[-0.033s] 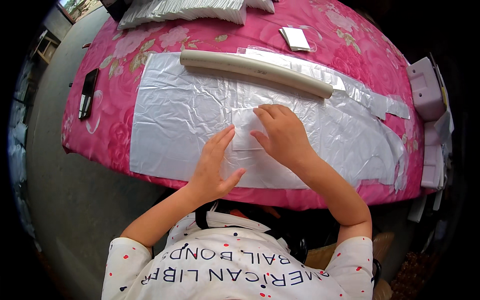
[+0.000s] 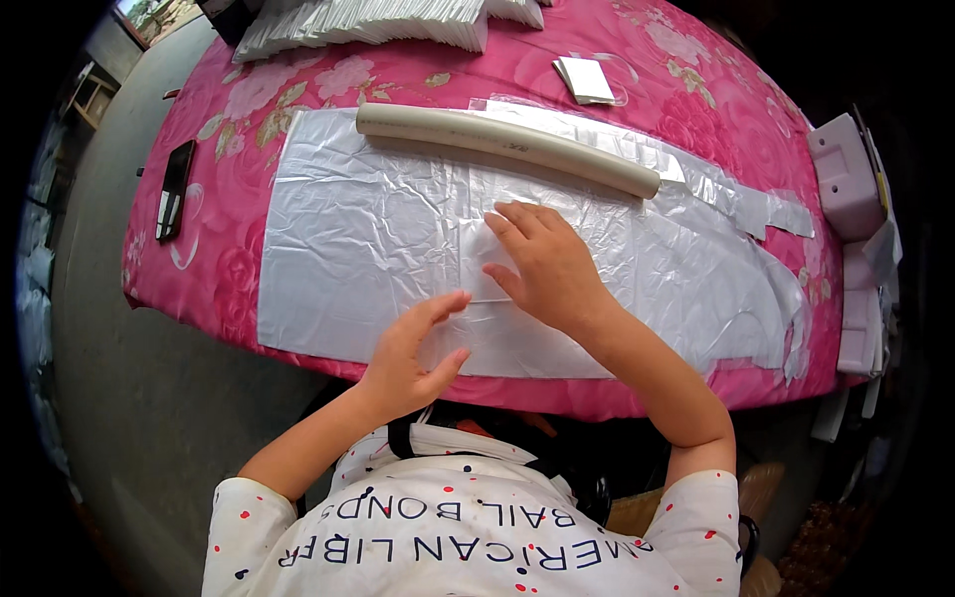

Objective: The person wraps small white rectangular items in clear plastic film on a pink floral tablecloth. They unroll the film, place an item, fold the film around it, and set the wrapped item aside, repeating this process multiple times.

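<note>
A thin white square piece [image 2: 476, 261] lies flat on a stack of white, wrinkled plastic sheets [image 2: 328, 239], partly covered by my right hand. My right hand [image 2: 545, 261] rests over its right part, thumb and fingers apart. Below its lower left corner is my left hand [image 2: 410, 356], open, with thumb and fingers spread; I cannot tell whether its fingertips touch the plastic. Across the far part of the sheets lies a long beige pipe [image 2: 507, 149], beyond both hands.
A pink flowered cloth [image 2: 308, 90] covers the table. At the left edge lies a black phone [image 2: 175, 189]. Folded white pieces [image 2: 585, 80] sit at the far right, a long row of white packets [image 2: 368, 25] at the far left. Pale plastic containers [image 2: 846, 174] stand along the right edge.
My left hand has drawn back toward me, away from the white square piece's left edge. My right hand has shifted slightly left over the piece. The pipe and sheets lie as before.
</note>
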`<state>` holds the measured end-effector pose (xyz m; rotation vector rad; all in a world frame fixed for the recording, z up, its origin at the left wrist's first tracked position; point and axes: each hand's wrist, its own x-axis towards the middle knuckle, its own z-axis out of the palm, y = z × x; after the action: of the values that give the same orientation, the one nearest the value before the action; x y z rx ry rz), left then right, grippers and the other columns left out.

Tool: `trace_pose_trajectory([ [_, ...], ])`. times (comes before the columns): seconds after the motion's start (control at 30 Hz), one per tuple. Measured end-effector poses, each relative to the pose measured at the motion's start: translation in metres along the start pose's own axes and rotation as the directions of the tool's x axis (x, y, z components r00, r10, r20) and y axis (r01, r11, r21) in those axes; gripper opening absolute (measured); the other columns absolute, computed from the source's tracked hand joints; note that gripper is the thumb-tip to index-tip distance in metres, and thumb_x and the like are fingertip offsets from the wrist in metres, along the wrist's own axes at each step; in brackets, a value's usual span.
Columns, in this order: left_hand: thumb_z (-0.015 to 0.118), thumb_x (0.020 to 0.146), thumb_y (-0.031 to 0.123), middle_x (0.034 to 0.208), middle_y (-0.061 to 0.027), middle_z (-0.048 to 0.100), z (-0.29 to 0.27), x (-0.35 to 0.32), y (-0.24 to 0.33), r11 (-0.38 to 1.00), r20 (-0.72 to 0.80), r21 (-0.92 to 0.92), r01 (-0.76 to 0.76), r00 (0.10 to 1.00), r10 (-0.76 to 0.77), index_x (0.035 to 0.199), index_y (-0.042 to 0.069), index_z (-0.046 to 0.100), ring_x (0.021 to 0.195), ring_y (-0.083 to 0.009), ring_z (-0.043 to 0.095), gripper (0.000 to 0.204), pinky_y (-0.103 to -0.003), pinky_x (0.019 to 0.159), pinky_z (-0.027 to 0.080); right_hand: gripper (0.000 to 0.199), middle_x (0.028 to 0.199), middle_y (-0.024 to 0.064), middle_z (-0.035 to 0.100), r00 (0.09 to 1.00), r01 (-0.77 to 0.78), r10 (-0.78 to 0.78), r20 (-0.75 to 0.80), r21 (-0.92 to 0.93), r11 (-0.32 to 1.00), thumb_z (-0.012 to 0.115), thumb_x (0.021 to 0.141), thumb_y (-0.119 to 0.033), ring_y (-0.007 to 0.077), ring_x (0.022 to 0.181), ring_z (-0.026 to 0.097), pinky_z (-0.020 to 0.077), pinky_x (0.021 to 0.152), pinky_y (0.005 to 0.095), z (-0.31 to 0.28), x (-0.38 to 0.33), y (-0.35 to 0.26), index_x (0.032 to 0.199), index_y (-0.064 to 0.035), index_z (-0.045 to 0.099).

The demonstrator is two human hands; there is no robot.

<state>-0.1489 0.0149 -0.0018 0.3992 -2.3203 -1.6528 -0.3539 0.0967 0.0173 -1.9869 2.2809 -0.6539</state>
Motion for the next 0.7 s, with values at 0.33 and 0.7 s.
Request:
trace_pose_trajectory([
  [0.33, 0.049, 0.091, 0.009, 0.104, -0.0154, 0.062, -0.008, -0.097, -0.017, 0.311, 0.156, -0.671, 0.673, 0.539, -0.828, 0.106, -0.006, 0.058, 0.089, -0.0196, 0.062, 0.023, -0.027, 0.075, 0.050, 0.060, 0.147, 0.0209, 0.015, 0.961, 0.011, -0.119, 0.248, 0.396, 0.918, 0.043, 0.091, -0.040, 0.0357, 0.137, 0.008, 0.0054, 0.109, 0.0494, 0.076, -0.035, -0.121, 0.137, -0.0041, 0.032],
  [0.7, 0.064, 0.077, 0.002, 0.088, -0.0125, 0.067, -0.032, -0.062, 0.021, 0.905, -0.121, -0.060, 0.421, 0.897, -0.425, 0.103, -0.002, 0.062, 0.077, -0.0145, 0.065, 0.027, -0.025, 0.071, 0.051, 0.010, 0.122, 0.0093, 0.052, 0.920, 0.276, -0.375, 0.112, 0.494, 0.825, 0.066, 0.078, -0.015, 0.0307, 0.125, 0.035, 0.0246, 0.104, 0.0490, 0.014, -0.001, -0.039, 0.076, -0.0069, 0.060],
])
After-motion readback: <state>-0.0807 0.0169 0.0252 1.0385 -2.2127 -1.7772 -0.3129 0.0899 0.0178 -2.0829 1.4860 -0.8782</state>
